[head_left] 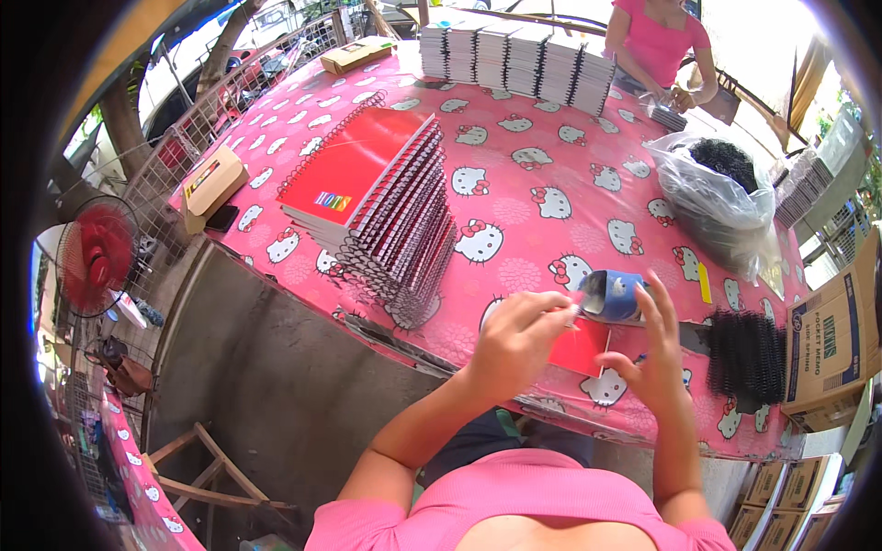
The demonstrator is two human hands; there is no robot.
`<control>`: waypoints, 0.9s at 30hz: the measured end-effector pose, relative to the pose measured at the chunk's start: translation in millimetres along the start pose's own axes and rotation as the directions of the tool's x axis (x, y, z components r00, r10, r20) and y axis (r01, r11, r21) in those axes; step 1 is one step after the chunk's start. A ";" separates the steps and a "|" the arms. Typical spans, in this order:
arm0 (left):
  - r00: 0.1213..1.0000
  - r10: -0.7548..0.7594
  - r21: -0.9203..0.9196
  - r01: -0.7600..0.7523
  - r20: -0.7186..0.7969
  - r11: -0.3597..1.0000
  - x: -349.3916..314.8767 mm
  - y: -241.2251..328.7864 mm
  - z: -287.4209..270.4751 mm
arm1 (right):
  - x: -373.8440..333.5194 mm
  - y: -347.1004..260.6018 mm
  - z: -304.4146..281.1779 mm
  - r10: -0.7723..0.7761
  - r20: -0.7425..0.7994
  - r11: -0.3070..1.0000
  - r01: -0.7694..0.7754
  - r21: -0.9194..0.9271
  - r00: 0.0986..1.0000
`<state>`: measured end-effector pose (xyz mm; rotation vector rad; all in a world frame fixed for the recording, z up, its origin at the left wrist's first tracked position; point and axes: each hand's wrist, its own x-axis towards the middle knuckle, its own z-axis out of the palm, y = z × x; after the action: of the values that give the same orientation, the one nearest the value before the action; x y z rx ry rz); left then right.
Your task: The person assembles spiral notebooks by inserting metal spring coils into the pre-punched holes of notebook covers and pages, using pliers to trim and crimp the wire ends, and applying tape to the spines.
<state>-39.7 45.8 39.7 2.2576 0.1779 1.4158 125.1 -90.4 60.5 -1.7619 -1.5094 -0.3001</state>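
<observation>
My left hand (519,344) is closed in a pinch above a small red-covered sheet or notebook (581,349) near the table's front edge. What its fingertips hold is too small to name. Beside them sits a rounded blue object (620,296) with a hollow grey end, perhaps a tape dispenser. Thumb and fingers spread apart, my right hand (660,354) is at that object's right side; whether it touches it I cannot tell. To the left rises a tall stack of red spiral notebooks (367,174), their coils facing outward.
A plastic bag of black coils (721,197), a yellow strip (704,283), a pile of black spiral coils (746,358) and a cardboard box (831,335) line the right. White spiral notebooks (514,60) stand at the back. Across the table, a person (657,46) handles small notebooks.
</observation>
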 end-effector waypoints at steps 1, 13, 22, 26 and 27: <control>0.998 0.000 -0.022 0.002 0.070 1.000 7.0 9.2 -9.0 | 15.4 -14.6 5.3 -0.171 0.161 0.985 0.163 0.060 0.972; 0.547 -0.293 -0.124 0.324 -0.784 0.938 71.5 -52.6 -154.8 | 213.8 -99.7 122.2 -0.127 -0.079 0.891 0.149 0.429 0.989; 0.585 -0.197 0.213 0.557 -0.787 0.803 81.0 -57.3 -152.2 | 219.6 -101.0 146.7 -0.113 -0.296 0.741 0.279 0.610 0.948; 0.432 0.037 0.132 0.193 -0.901 0.972 38.5 -14.8 -176.3 | 114.8 -37.5 74.4 -0.301 -0.328 0.920 0.364 0.149 0.895; 0.411 0.102 0.054 -0.126 -0.906 0.990 17.6 13.9 -191.6 | 76.7 -18.6 54.0 -0.126 -0.128 0.965 0.151 0.215 0.984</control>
<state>-201.7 100.3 129.2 1.2011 0.3426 2.5842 112.3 2.3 80.2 -1.4423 -1.5242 -0.2827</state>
